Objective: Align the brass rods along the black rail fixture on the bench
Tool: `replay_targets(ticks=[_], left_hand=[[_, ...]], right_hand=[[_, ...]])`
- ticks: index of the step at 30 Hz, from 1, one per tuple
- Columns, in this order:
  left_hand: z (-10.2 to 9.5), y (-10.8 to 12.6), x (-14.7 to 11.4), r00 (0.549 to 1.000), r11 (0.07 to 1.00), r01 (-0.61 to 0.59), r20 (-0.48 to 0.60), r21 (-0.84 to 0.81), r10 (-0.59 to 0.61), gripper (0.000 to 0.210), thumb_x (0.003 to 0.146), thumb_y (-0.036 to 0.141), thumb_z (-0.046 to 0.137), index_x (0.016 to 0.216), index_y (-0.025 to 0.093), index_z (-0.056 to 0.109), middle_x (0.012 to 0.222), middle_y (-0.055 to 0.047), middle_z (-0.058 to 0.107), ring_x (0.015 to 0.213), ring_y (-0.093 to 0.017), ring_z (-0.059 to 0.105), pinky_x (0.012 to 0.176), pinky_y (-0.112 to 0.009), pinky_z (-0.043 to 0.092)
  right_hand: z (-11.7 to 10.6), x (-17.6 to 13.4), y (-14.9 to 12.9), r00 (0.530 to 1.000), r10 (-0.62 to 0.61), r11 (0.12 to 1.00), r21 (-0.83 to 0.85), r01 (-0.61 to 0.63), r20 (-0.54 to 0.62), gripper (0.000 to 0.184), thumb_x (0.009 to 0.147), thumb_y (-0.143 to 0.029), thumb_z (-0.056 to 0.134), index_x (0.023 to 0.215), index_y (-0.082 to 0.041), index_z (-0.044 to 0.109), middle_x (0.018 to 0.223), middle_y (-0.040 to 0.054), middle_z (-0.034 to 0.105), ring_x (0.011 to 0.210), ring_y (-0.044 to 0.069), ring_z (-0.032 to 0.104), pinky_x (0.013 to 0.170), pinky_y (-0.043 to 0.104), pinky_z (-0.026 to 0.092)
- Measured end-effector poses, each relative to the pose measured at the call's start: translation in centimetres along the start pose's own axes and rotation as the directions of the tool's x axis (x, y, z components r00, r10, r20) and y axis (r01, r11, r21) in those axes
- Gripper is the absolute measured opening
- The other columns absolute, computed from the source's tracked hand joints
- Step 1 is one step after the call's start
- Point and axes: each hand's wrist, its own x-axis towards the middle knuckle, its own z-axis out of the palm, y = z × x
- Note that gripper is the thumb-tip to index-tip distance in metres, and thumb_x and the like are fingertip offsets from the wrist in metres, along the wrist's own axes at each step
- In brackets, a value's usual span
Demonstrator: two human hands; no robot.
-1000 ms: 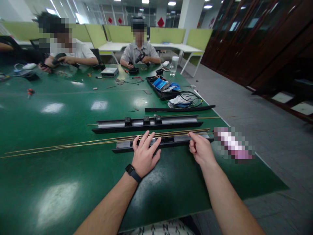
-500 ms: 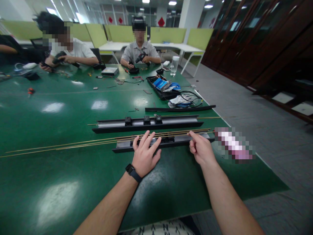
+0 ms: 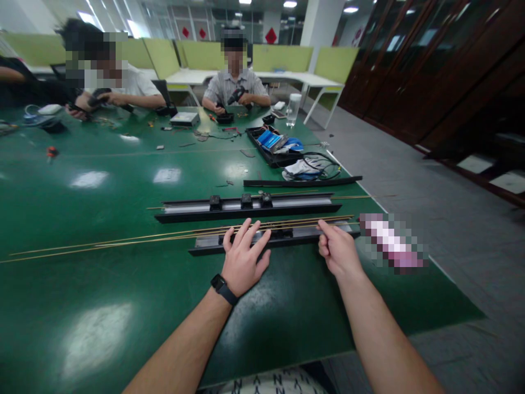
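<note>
Several thin brass rods (image 3: pixel 135 239) run left to right across a black rail with a grey metal channel (image 3: pixel 209 241). Over the rail's left half lies my left hand (image 3: pixel 244 262), fingers spread and fingertips on the rods. My right hand (image 3: pixel 338 249) is at the rail's right part, fingers curled, with index finger and thumb closed at a rod. Its grip is partly hidden. Dark blocks (image 3: pixel 283 232) sit in this rail. Just behind it lies a second black rail (image 3: pixel 246 213) with 3 black blocks and thin rods along it.
A long black strip (image 3: pixel 303 181) lies farther back. Behind it are gloves with a cable (image 3: pixel 307 168) and a black tray (image 3: pixel 262 153) of parts. A blurred pink item (image 3: pixel 394 243) lies near the right table edge. Two people (image 3: pixel 235 87) hold power drills across the table.
Almost nothing differs. My right hand has shifted very slightly, and my left hand stays in place on the rods.
</note>
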Motion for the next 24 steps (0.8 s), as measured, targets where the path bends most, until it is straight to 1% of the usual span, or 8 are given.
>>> replay_targets(ticks=[4,10,15,18,24], left_hand=[[-0.11,0.04,0.03,1.000,1.000,-0.003,-0.001,0.001,0.003,0.044,0.093,0.035,0.061,0.137,0.033,0.060,0.151,-0.008,0.053,0.147,-0.030,0.039,0.120,-0.056,0.016],[-0.21,0.05,0.07,1.000,1.000,0.002,0.002,-0.001,-0.002,0.045,0.093,0.036,0.061,0.137,0.033,0.059,0.150,-0.008,0.054,0.147,-0.030,0.039,0.120,-0.055,0.016],[-0.37,0.10,0.14,1.000,1.000,-0.007,-0.011,-0.004,0.006,0.045,0.092,0.034,0.063,0.136,0.032,0.060,0.149,-0.009,0.055,0.146,-0.031,0.040,0.120,-0.056,0.016],[-0.44,0.12,0.15,1.000,1.000,-0.008,-0.014,-0.005,0.008,0.044,0.092,0.033,0.062,0.136,0.032,0.060,0.149,-0.009,0.055,0.145,-0.031,0.041,0.120,-0.056,0.017],[-0.28,0.10,0.14,1.000,1.000,0.000,-0.014,-0.009,0.000,0.047,0.090,0.033,0.064,0.137,0.033,0.060,0.149,-0.009,0.055,0.145,-0.032,0.041,0.120,-0.056,0.017]], right_hand=[[-0.02,0.00,-0.02,1.000,0.005,1.000,-0.013,-0.004,0.017,0.035,0.072,-0.044,0.085,0.078,-0.016,0.065,0.042,-0.0054,0.049,0.029,0.005,0.035,0.028,0.016,0.020],[-0.27,0.09,-0.06,0.997,0.018,1.000,-0.012,-0.017,0.072,0.034,0.074,-0.042,0.083,0.087,-0.014,0.070,0.045,-0.0046,0.052,0.030,0.005,0.035,0.028,0.015,0.019],[-0.34,0.13,0.07,0.998,0.019,1.000,0.007,-0.019,0.055,0.031,0.072,-0.039,0.085,0.081,-0.015,0.067,0.045,-0.0051,0.051,0.031,0.005,0.036,0.028,0.015,0.020],[-0.14,0.03,0.01,1.000,0.008,1.000,0.005,-0.008,0.030,0.033,0.071,-0.040,0.086,0.077,-0.016,0.065,0.044,-0.0056,0.049,0.030,0.005,0.036,0.028,0.015,0.021],[0.02,-0.10,-0.14,1.000,-0.001,1.000,-0.007,0.001,0.016,0.037,0.071,-0.045,0.086,0.078,-0.017,0.063,0.043,-0.0065,0.048,0.028,0.005,0.035,0.027,0.016,0.020]])
